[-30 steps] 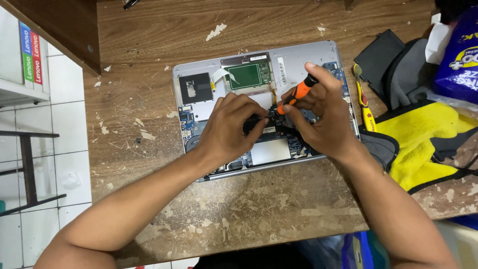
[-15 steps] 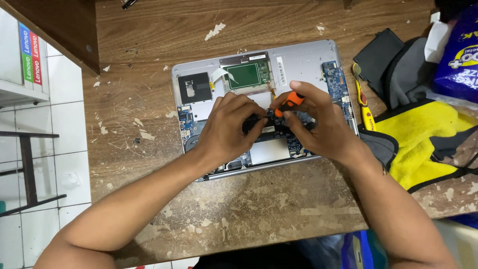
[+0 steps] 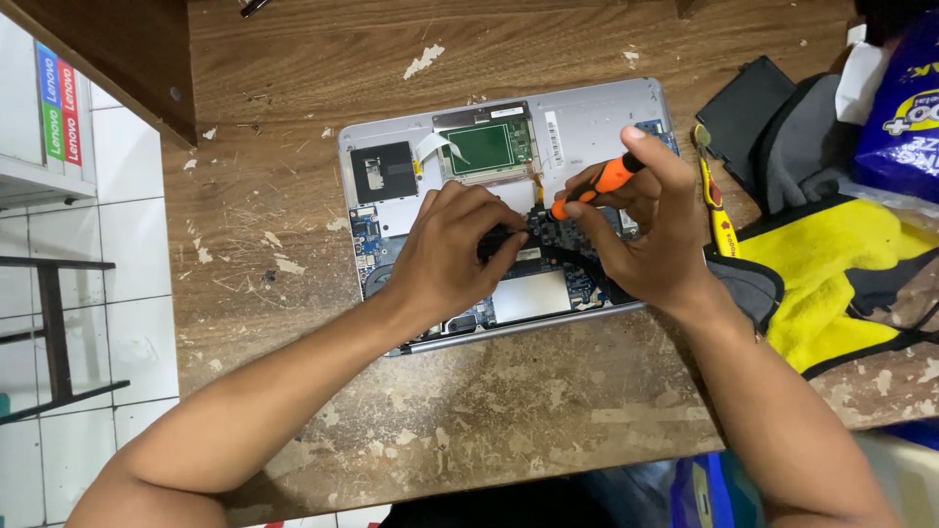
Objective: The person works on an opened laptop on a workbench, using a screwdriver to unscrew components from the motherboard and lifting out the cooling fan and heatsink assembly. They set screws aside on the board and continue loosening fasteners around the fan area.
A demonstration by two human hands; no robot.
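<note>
Opened laptop (image 3: 587, 117) at frame centre on the wooden tabletop (image 3: 323, 59)
Right hand (image 3: 650, 235) fingers clamped on an orange-handled screwdriver (image 3: 592, 186); left hand (image 3: 445, 259) fingers curled together, pressing a black part (image 3: 499, 238) on the motherboard; yellow cloth (image 3: 831, 274) at right

A worn wooden table (image 3: 323, 88), scratched and flecked with pale chips, fills most of the frame. An opened laptop (image 3: 597, 112) is laid at its centre. A yellow cloth (image 3: 831, 264), a black pouch (image 3: 738, 103) and a yellow tool (image 3: 719, 210) are laid at the right.
</note>
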